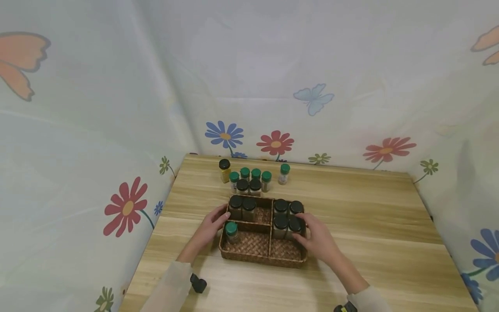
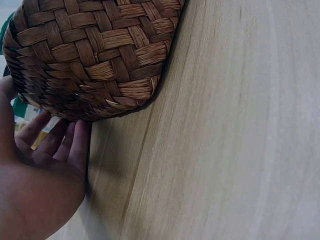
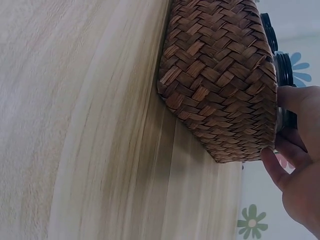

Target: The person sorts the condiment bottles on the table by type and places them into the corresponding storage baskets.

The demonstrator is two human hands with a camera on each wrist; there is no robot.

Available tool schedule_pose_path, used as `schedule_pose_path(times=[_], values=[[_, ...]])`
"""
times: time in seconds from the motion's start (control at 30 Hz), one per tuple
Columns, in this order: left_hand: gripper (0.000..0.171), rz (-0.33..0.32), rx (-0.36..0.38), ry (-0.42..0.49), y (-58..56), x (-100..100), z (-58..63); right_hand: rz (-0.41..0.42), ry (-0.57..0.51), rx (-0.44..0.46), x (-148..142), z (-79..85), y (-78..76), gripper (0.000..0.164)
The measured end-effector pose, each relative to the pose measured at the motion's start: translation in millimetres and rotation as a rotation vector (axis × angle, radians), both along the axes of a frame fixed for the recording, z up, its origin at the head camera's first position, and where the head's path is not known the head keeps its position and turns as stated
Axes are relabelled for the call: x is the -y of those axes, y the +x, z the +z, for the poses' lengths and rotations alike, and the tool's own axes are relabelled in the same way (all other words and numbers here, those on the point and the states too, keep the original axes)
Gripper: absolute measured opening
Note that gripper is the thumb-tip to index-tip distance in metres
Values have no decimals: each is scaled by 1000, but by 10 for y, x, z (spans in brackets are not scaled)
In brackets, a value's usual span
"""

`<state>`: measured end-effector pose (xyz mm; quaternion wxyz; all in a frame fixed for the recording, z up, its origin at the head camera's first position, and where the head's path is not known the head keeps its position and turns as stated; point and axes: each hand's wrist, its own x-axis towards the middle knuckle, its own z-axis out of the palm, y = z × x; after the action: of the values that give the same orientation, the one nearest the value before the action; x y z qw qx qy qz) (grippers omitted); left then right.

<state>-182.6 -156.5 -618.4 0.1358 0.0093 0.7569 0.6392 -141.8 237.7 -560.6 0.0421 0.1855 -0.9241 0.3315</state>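
A brown woven basket (image 1: 263, 259) with dividers stands on the table. My left hand (image 1: 210, 223) holds its left side, thumb at the rim and fingers along the outer wall in the left wrist view. At the right side, my right hand (image 1: 317, 237) pinches a black-lidded spice jar (image 1: 295, 224) in the right compartment; one finger lies by the basket rim in the right wrist view. Several black-lidded jars (image 1: 280, 207) share that compartment. Two more black-lidded jars (image 1: 248, 204) sit in the back left compartment, and one green-lidded jar (image 1: 231, 229) stands in the front left one.
Behind the basket stand several green-lidded jars (image 1: 266, 177), with two black-lidded jars (image 1: 255, 185) before them. A yellow-filled jar (image 1: 225, 171) stands at their left; one green-lidded jar (image 1: 283, 174) is apart at right. Flowered cloth (image 1: 249, 78) encloses the wooden table (image 1: 362, 208).
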Motion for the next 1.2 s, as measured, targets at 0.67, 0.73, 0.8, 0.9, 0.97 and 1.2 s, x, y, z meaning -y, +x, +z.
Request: schedule_pose_path(times=[0.67, 0.73, 0.8, 0.9, 0.97, 1.2], values=[[63, 1, -16, -7, -34, 9, -64, -9, -128, -39, -115, 43, 40, 54], [64, 4, -18, -16, -39, 13, -71, -26, -153, -33, -157, 80, 28, 52], [64, 4, -18, -22, -39, 16, -69, -53, -183, -9, -194, 130, 6, 50], [65, 7, -17, -27, -32, 14, -60, -103, -228, 8, -227, 206, -59, 48], [66, 8, -14, -28, -26, 14, -59, -127, -258, 7, -234, 258, -117, 46], [67, 9, -11, -19, -31, 13, -76, -177, -298, -25, -187, 422, -305, 44]])
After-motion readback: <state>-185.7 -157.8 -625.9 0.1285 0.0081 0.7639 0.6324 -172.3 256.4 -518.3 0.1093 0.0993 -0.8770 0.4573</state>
